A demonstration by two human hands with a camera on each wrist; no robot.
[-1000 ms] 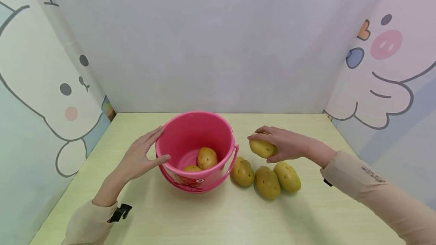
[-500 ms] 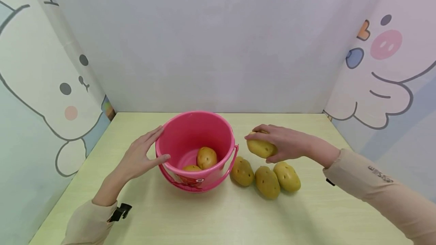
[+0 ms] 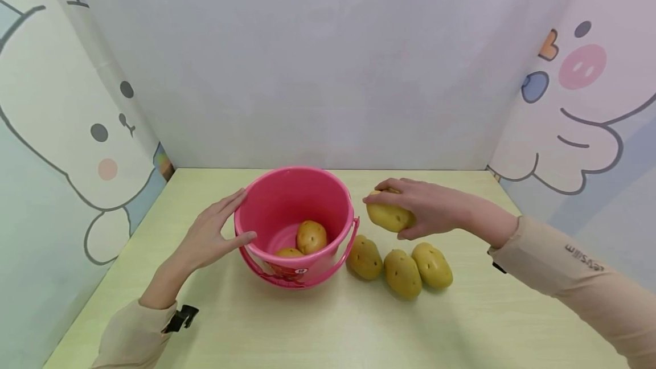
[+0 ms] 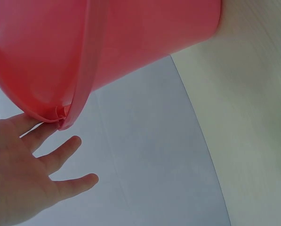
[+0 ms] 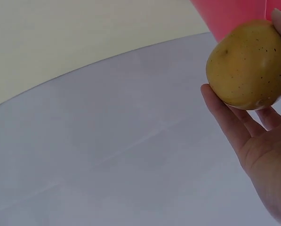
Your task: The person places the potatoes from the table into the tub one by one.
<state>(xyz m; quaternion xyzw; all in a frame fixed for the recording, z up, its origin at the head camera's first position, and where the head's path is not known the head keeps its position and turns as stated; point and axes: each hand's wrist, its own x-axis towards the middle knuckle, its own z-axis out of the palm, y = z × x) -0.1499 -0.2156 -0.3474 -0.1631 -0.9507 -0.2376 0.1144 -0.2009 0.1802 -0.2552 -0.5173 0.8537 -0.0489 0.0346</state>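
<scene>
A pink bucket stands on the table with two potatoes showing inside, the lower one partly hidden by the rim. My left hand rests at its left rim, thumb reaching over the edge. In the left wrist view its fingers are spread and straight beside the handle's joint. Just right of the bucket, my right hand grips a yellow potato above the table. The right wrist view shows this potato between thumb and fingers, with the bucket behind.
Three more potatoes lie grouped on the table right of the bucket: one close by its side, a middle potato and a right-hand potato. The bucket's handle hangs down in front. Pale walls enclose the back and sides.
My right hand has moved slightly left and up with the potato, closer to the bucket. The left hand and the bucket have stayed in place.
</scene>
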